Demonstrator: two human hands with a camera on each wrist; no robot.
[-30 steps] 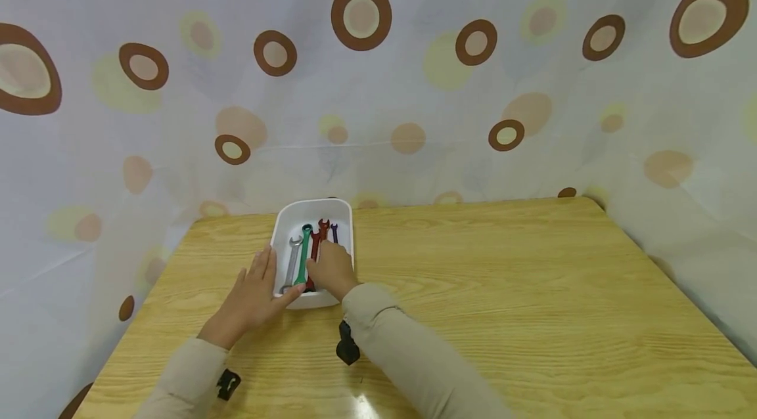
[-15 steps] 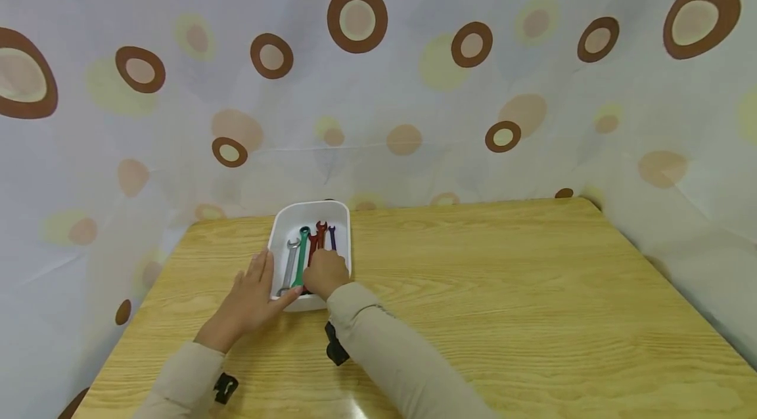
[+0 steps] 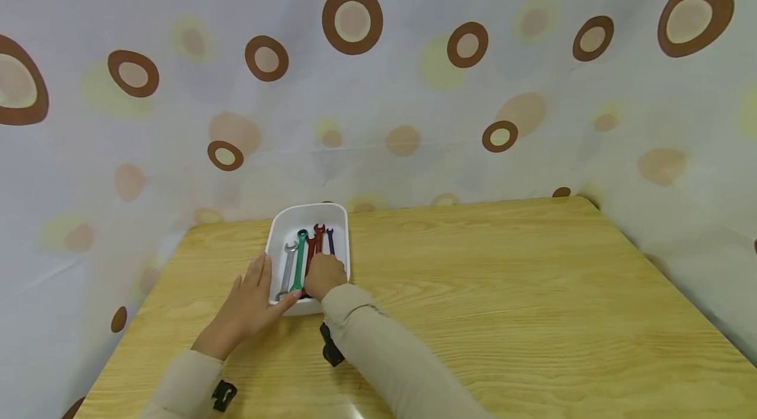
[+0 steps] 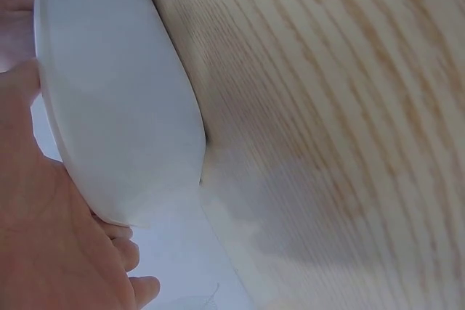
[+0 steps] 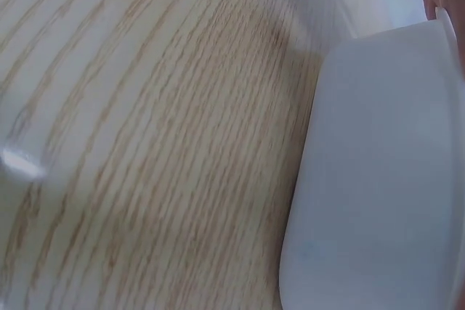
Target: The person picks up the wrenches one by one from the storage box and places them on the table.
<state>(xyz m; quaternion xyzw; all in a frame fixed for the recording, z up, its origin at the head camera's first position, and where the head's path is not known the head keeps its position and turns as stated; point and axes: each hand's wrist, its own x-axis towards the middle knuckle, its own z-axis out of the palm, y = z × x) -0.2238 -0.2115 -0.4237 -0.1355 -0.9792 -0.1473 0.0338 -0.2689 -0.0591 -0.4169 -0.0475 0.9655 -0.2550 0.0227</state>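
Observation:
A white plastic tray lies on the table with several wrenches in it. From left to right these are a silver wrench, a green wrench, two red wrenches and a purple wrench. My left hand touches the tray's left side with straight fingers, its thumb spread across the near rim. Over the near end of the wrenches, my right hand reaches into the tray, knuckles up and fingers bent down. Its fingertips are hidden, so I cannot tell whether it grips a red wrench.
The wood-grain table stretches to the right of the tray. A cloth with brown rings hangs behind it. Each forearm wears a dark wrist mount, such as the right mount.
My right hand has shifted slightly left and nearer within the tray. The left hand keeps its place against the tray. The whole view has shifted slightly, and the wrenches lie as before.

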